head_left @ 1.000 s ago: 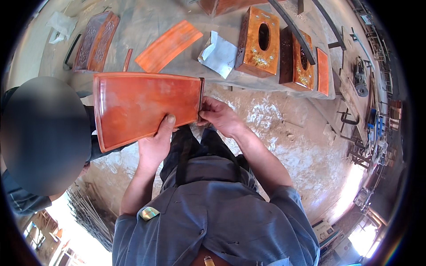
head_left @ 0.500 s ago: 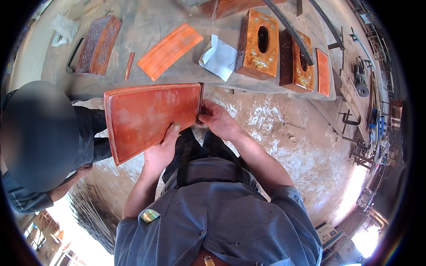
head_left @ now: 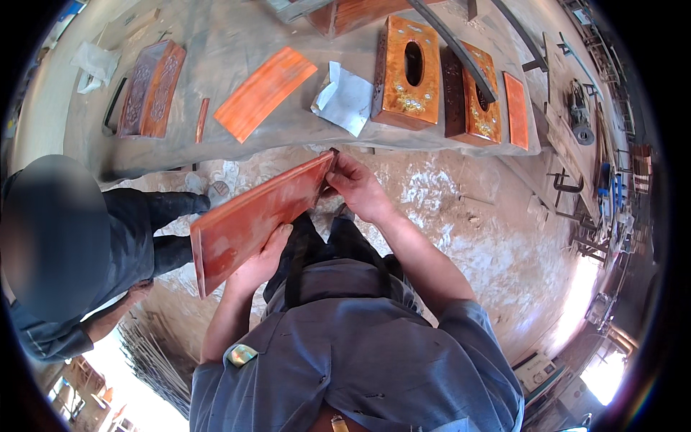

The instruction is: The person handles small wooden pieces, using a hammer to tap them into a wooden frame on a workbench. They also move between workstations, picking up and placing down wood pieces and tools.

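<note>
A reddish-brown varnished wooden panel (head_left: 252,216) is held over the floor in front of me, tilted so that its broad face shows at a slant. My left hand (head_left: 263,263) grips its lower edge, thumb on the face and fingers hidden behind. At the panel's right end, my right hand (head_left: 358,189) is closed, fingers pressed against the edge. A small dark bit shows by its fingertips, too small to name. Beyond the panel, a folded grey-white sheet (head_left: 344,101) and an orange-brown wooden board (head_left: 265,93) lie on the covered table (head_left: 216,144).
Two glossy tissue boxes, one amber (head_left: 407,72) and one darker-sided (head_left: 471,93), stand on the table beside a small orange board (head_left: 515,108). A carved wooden box (head_left: 151,90) sits at far left. Another person (head_left: 122,237) stands close on my left. Clamps (head_left: 568,183) lie at right.
The panel has turned to a steeper slant, its face narrower in view, and its left end has swung nearer to me. Both hands stay on it. The view has shifted slightly.
</note>
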Available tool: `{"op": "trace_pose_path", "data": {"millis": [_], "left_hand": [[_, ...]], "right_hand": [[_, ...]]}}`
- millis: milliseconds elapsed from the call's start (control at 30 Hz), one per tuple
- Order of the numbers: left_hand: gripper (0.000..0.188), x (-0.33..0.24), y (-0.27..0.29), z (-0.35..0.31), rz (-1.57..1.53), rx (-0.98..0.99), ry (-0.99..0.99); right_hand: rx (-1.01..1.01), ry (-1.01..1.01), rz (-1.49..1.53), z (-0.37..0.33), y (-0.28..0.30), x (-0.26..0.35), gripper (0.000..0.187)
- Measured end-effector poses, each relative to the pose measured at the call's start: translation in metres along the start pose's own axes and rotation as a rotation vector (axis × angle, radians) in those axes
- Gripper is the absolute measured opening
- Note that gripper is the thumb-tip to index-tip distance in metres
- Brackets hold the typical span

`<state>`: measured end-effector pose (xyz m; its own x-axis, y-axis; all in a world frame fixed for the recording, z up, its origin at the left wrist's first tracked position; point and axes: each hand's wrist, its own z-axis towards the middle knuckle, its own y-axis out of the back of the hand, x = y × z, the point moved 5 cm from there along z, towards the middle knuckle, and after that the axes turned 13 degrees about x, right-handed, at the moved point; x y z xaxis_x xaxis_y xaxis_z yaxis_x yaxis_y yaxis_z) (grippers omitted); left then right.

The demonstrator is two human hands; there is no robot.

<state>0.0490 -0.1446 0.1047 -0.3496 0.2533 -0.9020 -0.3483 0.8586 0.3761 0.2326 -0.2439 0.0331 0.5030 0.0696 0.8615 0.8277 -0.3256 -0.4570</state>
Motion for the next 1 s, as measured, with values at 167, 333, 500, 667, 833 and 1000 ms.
{"op": "trace_pose_path", "data": {"millis": [167,333,500,667,833,1000], "left_hand": [[0.035,-0.009,0.0,0.009,0.121,0.088,-0.128],[0.039,-0.016,-0.002,0.013,0.088,0.103,-0.242],[0.041,-0.01,-0.002,0.018,0.236,0.123,-0.448],[0.039,-0.02,0.0,0.022,0.334,0.158,-0.491],[0.041,-0.012,0.004,0.024,0.282,0.178,-0.482],[0.027,0.037,0.001,0.017,-0.289,0.11,-0.061]], "right_hand": [[0.03,0.041,0.022,0.001,0.015,-0.018,0.024],[0.002,0.048,0.093,-0.001,0.016,-0.024,0.025],[0.029,0.178,0.191,-0.001,0.018,-0.018,0.021],[-0.037,0.227,0.148,0.0,0.019,-0.009,0.02],[-0.058,0.181,0.105,-0.001,0.019,-0.012,0.023],[-0.126,-0.023,0.009,-0.004,0.014,-0.021,0.018]]}}
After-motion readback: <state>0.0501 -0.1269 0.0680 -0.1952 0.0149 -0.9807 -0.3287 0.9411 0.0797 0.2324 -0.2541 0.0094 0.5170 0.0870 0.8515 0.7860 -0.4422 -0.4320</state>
